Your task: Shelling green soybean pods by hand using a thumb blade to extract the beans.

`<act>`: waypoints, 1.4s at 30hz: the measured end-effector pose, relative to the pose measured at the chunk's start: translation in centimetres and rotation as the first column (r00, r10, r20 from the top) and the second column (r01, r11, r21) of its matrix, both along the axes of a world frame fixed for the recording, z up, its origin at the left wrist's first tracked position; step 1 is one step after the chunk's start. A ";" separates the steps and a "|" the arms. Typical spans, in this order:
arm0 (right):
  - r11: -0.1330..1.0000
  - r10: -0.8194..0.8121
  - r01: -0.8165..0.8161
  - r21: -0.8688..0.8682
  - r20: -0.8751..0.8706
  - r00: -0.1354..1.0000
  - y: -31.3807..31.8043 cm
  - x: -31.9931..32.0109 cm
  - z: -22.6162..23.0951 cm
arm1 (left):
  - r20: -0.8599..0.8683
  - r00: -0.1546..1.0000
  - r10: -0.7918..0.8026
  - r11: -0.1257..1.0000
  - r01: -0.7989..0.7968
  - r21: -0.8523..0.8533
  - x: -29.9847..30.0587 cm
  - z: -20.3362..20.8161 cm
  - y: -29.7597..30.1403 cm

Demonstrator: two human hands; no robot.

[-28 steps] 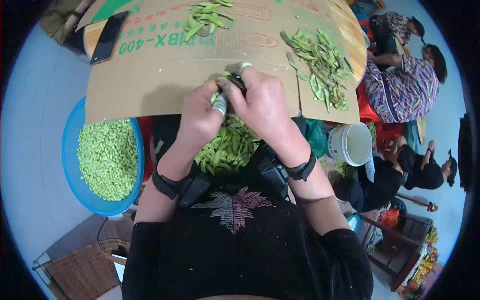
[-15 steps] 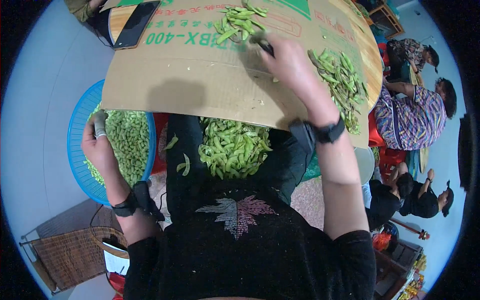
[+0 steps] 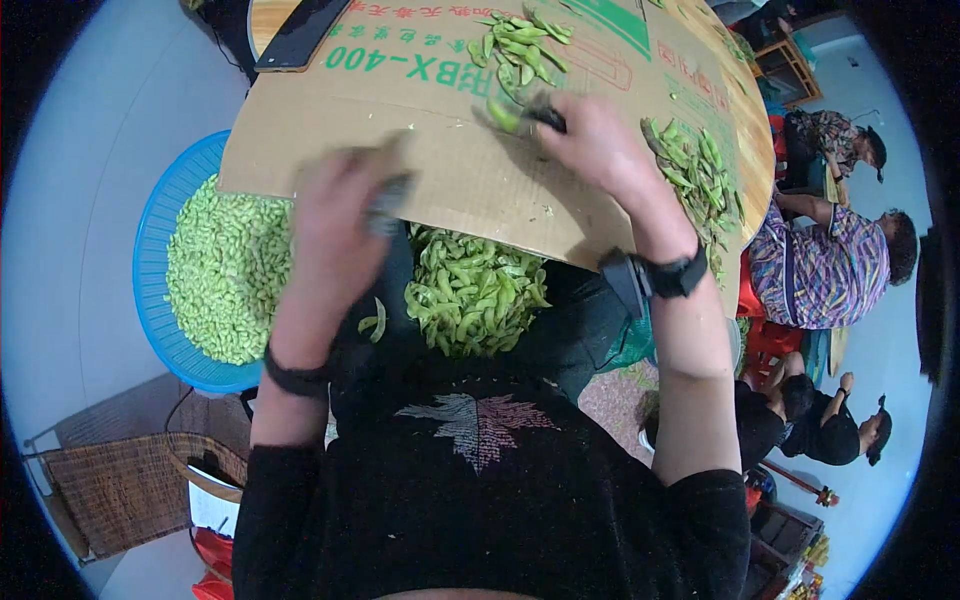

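My right hand is over the cardboard sheet, its fingers closed at the tip on a green soybean pod. Something dark shows at its thumb and fingers; I cannot make out whether it is a finger cover or a small tool. My left hand, smeared by motion, is over the near left edge of the cardboard, with a grey covering on a finger. Whole pods form a small heap just beyond my right hand. Opened pods are piled in my lap below the cardboard.
A blue basket full of shelled green beans stands at left. More pods are spread on the cardboard's right. A black phone rests at the table's far left. Several people sit at right; one wears a patterned shirt.
My left hand has moved from above the basket up and right onto the cardboard. My right hand has come slightly nearer from the small heap, with a pod now showing at its fingertips.
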State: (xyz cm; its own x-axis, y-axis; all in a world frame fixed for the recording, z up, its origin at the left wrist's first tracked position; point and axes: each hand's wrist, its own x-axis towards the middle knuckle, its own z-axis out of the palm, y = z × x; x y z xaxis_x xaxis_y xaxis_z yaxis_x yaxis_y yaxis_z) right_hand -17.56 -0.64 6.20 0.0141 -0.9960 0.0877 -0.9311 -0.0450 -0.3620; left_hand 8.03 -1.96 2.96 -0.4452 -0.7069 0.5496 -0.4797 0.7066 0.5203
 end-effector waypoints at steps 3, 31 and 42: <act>0.973 -0.060 0.004 0.231 0.236 0.970 3.2 1.1 1.2 | 0.119 0.934 -0.336 0.938 0.343 -0.043 -4.2 -0.9 0.1; 0.931 -0.364 -0.030 0.364 0.919 -0.151 9.1 3.5 -2.4 | -0.908 0.408 0.100 0.094 0.904 0.417 -8.9 -3.3 1.4; 0.953 -0.289 0.056 0.296 0.844 0.452 5.8 2.9 -3.4 | -0.770 0.638 -0.035 0.562 0.649 0.512 -8.6 -2.7 0.9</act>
State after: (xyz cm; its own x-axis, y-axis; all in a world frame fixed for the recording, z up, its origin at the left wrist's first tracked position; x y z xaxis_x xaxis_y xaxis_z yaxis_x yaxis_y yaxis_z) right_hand -14.68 5.15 2.83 -0.1277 -0.9613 -0.2441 -0.1013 0.2575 -0.9610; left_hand -0.52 -1.01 0.21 -0.5148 -0.8360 0.1900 0.3686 -0.0157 0.9295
